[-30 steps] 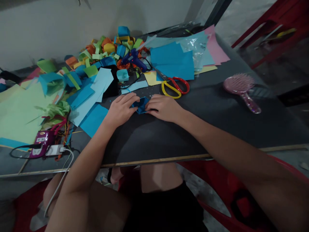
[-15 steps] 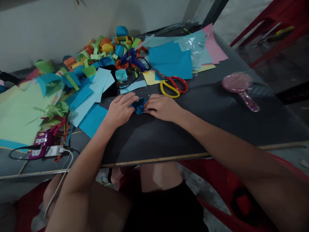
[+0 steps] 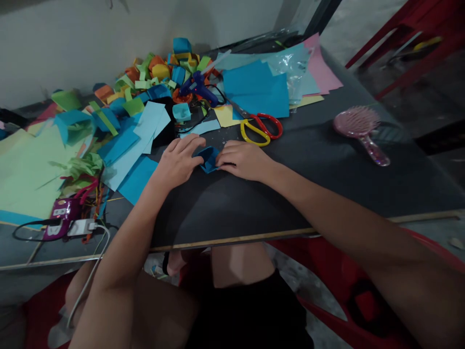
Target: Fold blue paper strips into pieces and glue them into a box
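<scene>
A small folded piece of blue paper (image 3: 209, 158) lies on the dark table (image 3: 327, 179) between my hands. My left hand (image 3: 177, 162) rests on its left side, fingers stretched over the paper's edge and pressing it down. My right hand (image 3: 243, 160) holds its right side, with fingers curled and pinched on the fold. Both hands touch the paper.
Yellow-and-red scissors (image 3: 259, 128) lie just behind my hands. A blue glue gun (image 3: 199, 89) sits among a heap of folded coloured paper pieces (image 3: 160, 75). Blue sheets (image 3: 257, 89), green sheets (image 3: 25, 169), a pink hairbrush (image 3: 359, 128) and a purple device with cables (image 3: 61, 218) surround the work spot.
My left fingers have spread and shifted a little up over the paper's left edge. The blue paper shows slightly more between the hands. My right hand stays put.
</scene>
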Tool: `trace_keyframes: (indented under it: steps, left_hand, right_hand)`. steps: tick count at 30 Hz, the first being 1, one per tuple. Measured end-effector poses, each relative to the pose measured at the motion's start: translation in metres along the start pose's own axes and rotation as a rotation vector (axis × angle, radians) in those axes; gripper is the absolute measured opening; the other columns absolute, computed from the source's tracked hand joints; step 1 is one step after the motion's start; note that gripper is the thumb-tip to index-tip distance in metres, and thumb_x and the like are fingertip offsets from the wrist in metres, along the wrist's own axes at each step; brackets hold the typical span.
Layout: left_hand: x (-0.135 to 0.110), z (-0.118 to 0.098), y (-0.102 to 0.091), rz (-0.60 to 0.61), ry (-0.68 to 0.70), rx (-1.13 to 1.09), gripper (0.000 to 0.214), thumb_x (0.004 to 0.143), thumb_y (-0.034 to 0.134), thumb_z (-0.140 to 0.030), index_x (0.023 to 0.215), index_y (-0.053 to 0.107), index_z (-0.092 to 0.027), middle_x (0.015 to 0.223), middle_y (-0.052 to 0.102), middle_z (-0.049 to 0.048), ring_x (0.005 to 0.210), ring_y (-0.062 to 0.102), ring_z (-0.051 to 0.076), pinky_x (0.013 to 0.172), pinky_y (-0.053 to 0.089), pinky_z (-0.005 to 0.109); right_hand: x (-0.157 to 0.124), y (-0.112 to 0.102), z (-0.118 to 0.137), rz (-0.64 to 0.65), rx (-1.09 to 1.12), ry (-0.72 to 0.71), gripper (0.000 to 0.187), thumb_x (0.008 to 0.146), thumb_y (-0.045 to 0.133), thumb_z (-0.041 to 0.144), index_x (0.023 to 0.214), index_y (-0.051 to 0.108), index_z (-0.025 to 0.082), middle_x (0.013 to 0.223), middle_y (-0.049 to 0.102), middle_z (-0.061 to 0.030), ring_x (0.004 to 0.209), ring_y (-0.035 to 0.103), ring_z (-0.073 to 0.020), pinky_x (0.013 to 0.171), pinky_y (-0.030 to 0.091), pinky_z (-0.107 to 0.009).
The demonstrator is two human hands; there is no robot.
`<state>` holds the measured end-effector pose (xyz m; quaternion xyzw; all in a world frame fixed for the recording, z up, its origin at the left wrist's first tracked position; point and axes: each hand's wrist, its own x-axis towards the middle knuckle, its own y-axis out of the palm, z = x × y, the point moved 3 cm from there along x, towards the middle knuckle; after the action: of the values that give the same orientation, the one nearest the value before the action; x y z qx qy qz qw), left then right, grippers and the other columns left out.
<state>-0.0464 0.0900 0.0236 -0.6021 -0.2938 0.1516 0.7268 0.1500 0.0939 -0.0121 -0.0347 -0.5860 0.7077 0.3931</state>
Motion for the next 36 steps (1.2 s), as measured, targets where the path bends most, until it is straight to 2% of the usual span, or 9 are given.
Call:
trace_keyframes:
  steps: [6, 10, 18, 22, 27, 31, 36]
  left_hand:
    - [-0.002, 0.008, 0.003, 0.057, -0.028, -0.241, 0.015, 0.089, 0.061, -0.033, 0.088, 0.072, -0.023, 0.138, 0.046, 0.0126, 0.135, 0.035, 0.037, 0.105, 0.034, 0.056]
    - [-0.001, 0.007, 0.008, 0.060, -0.050, -0.281, 0.017, 0.089, 0.061, -0.035, 0.086, 0.073, -0.023, 0.138, 0.045, 0.0115, 0.135, 0.034, 0.038, 0.104, 0.032, 0.056]
    - [0.001, 0.009, 0.022, 0.142, -0.098, -0.433, 0.018, 0.089, 0.061, -0.035, 0.087, 0.073, -0.022, 0.134, 0.046, 0.0129, 0.130, 0.036, 0.035, 0.103, 0.033, 0.056]
    - [0.003, 0.001, 0.021, 0.116, -0.096, -0.479, 0.014, 0.087, 0.065, -0.034, 0.087, 0.075, -0.025, 0.138, 0.047, 0.0088, 0.132, 0.035, 0.033, 0.107, 0.030, 0.056]
    - [0.007, -0.011, 0.020, 0.034, -0.147, -0.429, 0.011, 0.084, 0.069, -0.033, 0.084, 0.077, -0.026, 0.134, 0.053, 0.0073, 0.130, 0.038, 0.034, 0.104, 0.031, 0.056]
    - [0.007, -0.010, 0.021, -0.022, -0.184, -0.425, 0.011, 0.084, 0.069, -0.032, 0.081, 0.078, -0.026, 0.132, 0.054, 0.0060, 0.130, 0.038, 0.033, 0.104, 0.031, 0.054]
    - [0.006, -0.008, 0.021, -0.008, -0.229, -0.438, 0.014, 0.084, 0.069, -0.033, 0.076, 0.076, -0.024, 0.129, 0.055, 0.0066, 0.129, 0.038, 0.033, 0.102, 0.032, 0.054]
  right_hand:
    - [-0.001, -0.004, -0.009, -0.021, 0.049, -0.019, 0.021, 0.092, 0.057, 0.026, 0.088, 0.076, 0.021, 0.093, 0.076, -0.0047, 0.090, 0.063, -0.0205, 0.077, 0.050, -0.033]
    - [-0.001, -0.004, -0.014, -0.004, 0.082, -0.024, 0.021, 0.092, 0.056, 0.025, 0.091, 0.077, 0.022, 0.095, 0.076, -0.0055, 0.092, 0.063, -0.0215, 0.079, 0.050, -0.034]
    - [-0.001, -0.003, -0.016, -0.003, 0.111, -0.016, 0.022, 0.093, 0.054, 0.027, 0.095, 0.076, 0.024, 0.097, 0.076, -0.0041, 0.093, 0.063, -0.0209, 0.080, 0.050, -0.035]
    - [-0.002, -0.002, -0.017, -0.011, 0.094, -0.020, 0.023, 0.093, 0.053, 0.024, 0.094, 0.076, 0.024, 0.097, 0.076, -0.0037, 0.094, 0.062, -0.0207, 0.080, 0.049, -0.034]
    - [-0.002, -0.003, -0.018, -0.001, 0.057, -0.004, 0.023, 0.092, 0.052, 0.023, 0.094, 0.076, 0.024, 0.096, 0.075, -0.0038, 0.093, 0.062, -0.0206, 0.078, 0.047, -0.033]
    - [-0.001, -0.003, -0.019, -0.004, 0.058, 0.016, 0.022, 0.093, 0.054, 0.026, 0.093, 0.076, 0.024, 0.096, 0.076, -0.0039, 0.093, 0.062, -0.0204, 0.078, 0.047, -0.032]
    - [-0.001, -0.003, -0.017, -0.003, 0.045, 0.028, 0.022, 0.092, 0.054, 0.025, 0.093, 0.076, 0.023, 0.095, 0.076, -0.0046, 0.092, 0.063, -0.0213, 0.077, 0.046, -0.033]
